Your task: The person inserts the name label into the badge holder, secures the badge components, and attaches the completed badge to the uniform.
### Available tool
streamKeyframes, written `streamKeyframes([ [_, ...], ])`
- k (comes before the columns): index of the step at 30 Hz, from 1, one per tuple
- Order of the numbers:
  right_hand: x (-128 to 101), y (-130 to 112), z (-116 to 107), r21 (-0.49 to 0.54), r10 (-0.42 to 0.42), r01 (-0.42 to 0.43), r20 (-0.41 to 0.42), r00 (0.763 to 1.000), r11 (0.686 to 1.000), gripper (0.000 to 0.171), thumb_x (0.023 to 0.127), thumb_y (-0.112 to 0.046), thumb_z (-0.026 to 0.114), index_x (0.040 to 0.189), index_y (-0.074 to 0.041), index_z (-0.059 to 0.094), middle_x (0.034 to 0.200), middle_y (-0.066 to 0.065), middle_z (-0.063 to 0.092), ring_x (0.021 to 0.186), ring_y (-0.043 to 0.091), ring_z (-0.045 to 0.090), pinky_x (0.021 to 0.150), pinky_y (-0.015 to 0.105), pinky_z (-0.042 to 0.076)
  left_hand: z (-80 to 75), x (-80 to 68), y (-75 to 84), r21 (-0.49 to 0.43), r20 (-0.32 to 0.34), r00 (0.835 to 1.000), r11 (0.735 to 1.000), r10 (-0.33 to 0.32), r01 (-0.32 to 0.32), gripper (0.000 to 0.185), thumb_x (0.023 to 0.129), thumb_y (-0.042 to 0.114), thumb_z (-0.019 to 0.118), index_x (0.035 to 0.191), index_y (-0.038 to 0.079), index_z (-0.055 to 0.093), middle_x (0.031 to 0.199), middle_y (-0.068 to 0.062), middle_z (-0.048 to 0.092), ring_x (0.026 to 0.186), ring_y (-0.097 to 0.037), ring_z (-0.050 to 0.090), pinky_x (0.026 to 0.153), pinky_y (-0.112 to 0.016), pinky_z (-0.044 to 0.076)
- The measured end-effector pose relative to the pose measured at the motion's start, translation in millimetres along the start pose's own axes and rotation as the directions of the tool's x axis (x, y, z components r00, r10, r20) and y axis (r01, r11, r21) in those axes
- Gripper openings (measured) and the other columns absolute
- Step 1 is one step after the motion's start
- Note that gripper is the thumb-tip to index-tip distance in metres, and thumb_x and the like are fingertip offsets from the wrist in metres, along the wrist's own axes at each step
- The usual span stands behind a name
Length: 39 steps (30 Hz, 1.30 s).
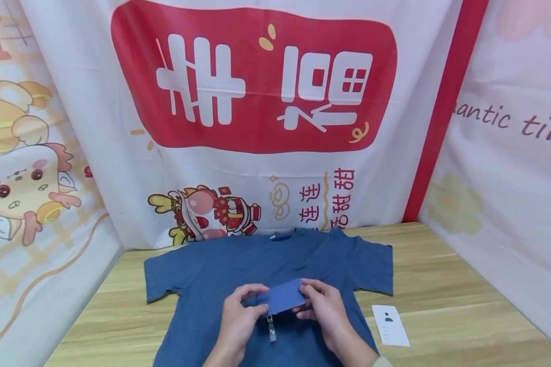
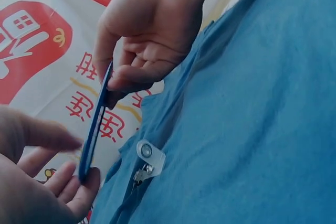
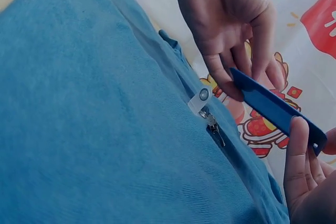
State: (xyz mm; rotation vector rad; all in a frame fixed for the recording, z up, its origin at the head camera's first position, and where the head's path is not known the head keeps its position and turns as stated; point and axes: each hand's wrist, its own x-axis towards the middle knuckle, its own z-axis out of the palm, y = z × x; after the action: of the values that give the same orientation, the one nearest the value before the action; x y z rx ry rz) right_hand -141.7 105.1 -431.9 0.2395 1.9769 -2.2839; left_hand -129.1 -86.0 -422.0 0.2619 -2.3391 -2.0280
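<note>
Head view: I see the left hand (image 1: 236, 317) and right hand (image 1: 325, 306) in the lower centre, each pinching one end of a blue card (image 1: 282, 297) held above the shirt (image 1: 202, 275); a metal clip (image 1: 271, 329) hangs under it.
Left wrist view: fingers (image 2: 124, 83) clamped on the card edge (image 2: 94, 125), middle left.
Right wrist view: clip (image 3: 206, 103) at centre, lying on the shirt.
Advice: I would keep both pinches even, so the card stays level.

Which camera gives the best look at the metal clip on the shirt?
The left wrist view: the clip is close, sharp and unblocked on the shirt. The right wrist view shows it too, slightly smaller. In the head view it is tiny, below the card both hands hold.
</note>
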Motion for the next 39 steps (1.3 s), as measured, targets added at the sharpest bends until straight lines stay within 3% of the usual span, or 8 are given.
streamKeyframes([
  [3, 0, 1, 1, -0.015, -0.011, 0.011, -0.008, 1.0, 1.0, 0.044, 0.106, -0.012, 0.061, 0.145, 0.007, 0.06, 0.085, 0.009, 0.074, 0.068, 0.016, 0.074, 0.063, 0.028, 0.064, 0.2, 2.6, -1.6, -0.026, -0.085, 0.996, 1.0, -0.007, 0.005, 0.043, 0.083, -0.012, 0.075, 0.121, 0.008, 0.077, 0.136, -0.018, 0.067, 0.132, -0.038, 0.058, 0.09, -0.037, 0.06],
  [5, 0, 1, 1, -0.019, -0.019, 0.019, -0.01, 1.0, 1.0, 0.044, 0.106, -0.012, 0.062, 0.145, 0.007, 0.06, 0.086, 0.009, 0.074, 0.068, 0.016, 0.074, 0.062, 0.028, 0.064, 0.0, 4.7, -2.4, -0.068, -0.101, 0.994, 0.997, -0.039, 0.032, 0.046, 0.085, -0.012, 0.075, 0.127, 0.007, 0.073, 0.138, -0.019, 0.065, 0.131, -0.038, 0.06, 0.087, -0.037, 0.06],
  [12, 1, 1, 1, -0.029, -0.045, 0.044, -0.016, 0.999, 0.999, 0.044, 0.106, -0.013, 0.062, 0.145, 0.007, 0.06, 0.089, 0.009, 0.074, 0.068, 0.016, 0.074, 0.061, 0.028, 0.062, -2.9, 7.5, -4.7, -0.288, 0.023, 0.998, 0.955, -0.064, 0.068, 0.055, 0.093, -0.009, 0.065, 0.146, -0.008, 0.05, 0.135, -0.028, 0.061, 0.102, -0.024, 0.07, 0.082, -0.041, 0.067],
  [16, 0, 2, 0, -0.028, -0.048, 0.047, -0.017, 0.999, 0.999, 0.043, 0.106, -0.013, 0.062, 0.144, 0.007, 0.061, 0.087, 0.008, 0.072, 0.067, 0.015, 0.072, 0.06, 0.028, 0.061, -5.3, 7.4, -5.0, -0.341, 0.074, 0.994, 0.935, -0.074, 0.095, 0.053, 0.095, -0.006, 0.061, 0.146, -0.011, 0.046, 0.131, -0.028, 0.066, 0.094, -0.018, 0.071, 0.082, -0.044, 0.068],
  [24, 0, 2, -1, -0.032, -0.037, 0.037, -0.003, 0.999, 0.999, 0.044, 0.106, -0.016, 0.062, 0.145, 0.005, 0.061, 0.089, 0.008, 0.072, 0.067, 0.016, 0.072, 0.061, 0.029, 0.061, -9.7, 7.4, -1.8, -0.378, 0.255, 0.955, 0.893, -0.151, 0.242, 0.056, 0.109, 0.004, 0.049, 0.16, -0.011, 0.031, 0.159, -0.04, 0.04, 0.112, -0.029, 0.072, 0.096, -0.05, 0.067],
  [29, 2, 2, 0, -0.032, -0.024, 0.024, -0.021, 0.999, 0.999, 0.046, 0.105, -0.024, 0.066, 0.142, 0.002, 0.063, 0.084, 0.006, 0.071, 0.066, 0.016, 0.072, 0.06, 0.029, 0.061, -10.0, 6.9, -1.9, -0.384, 0.284, 0.948, 0.889, -0.145, 0.251, 0.057, 0.11, 0.004, 0.051, 0.16, -0.011, 0.028, 0.16, -0.041, 0.04, 0.114, -0.03, 0.073, 0.097, -0.049, 0.066],
  [33, 3, 3, 1, -0.044, -0.014, 0.013, -0.033, 0.999, 0.999, 0.053, 0.1, -0.032, 0.076, 0.139, 0.001, 0.064, 0.091, 0.003, 0.076, 0.067, 0.016, 0.072, 0.06, 0.028, 0.06, -10.5, 7.7, -2.5, -0.371, 0.303, 0.941, 0.89, -0.153, 0.264, 0.059, 0.11, 0.004, 0.053, 0.161, -0.01, 0.027, 0.161, -0.041, 0.039, 0.119, -0.033, 0.073, 0.098, -0.048, 0.066],
  [39, 5, 5, 1, -0.066, -0.014, 0.012, -0.028, 1.0, 0.998, 0.054, 0.096, -0.025, 0.083, 0.138, 0.001, 0.062, 0.095, 0.003, 0.078, 0.068, 0.015, 0.071, 0.061, 0.028, 0.059, -10.5, 6.3, -0.5, -0.359, 0.301, 0.939, 0.892, -0.167, 0.274, 0.06, 0.11, 0.005, 0.056, 0.161, -0.01, 0.028, 0.161, -0.041, 0.039, 0.123, -0.037, 0.072, 0.098, -0.046, 0.066],
])
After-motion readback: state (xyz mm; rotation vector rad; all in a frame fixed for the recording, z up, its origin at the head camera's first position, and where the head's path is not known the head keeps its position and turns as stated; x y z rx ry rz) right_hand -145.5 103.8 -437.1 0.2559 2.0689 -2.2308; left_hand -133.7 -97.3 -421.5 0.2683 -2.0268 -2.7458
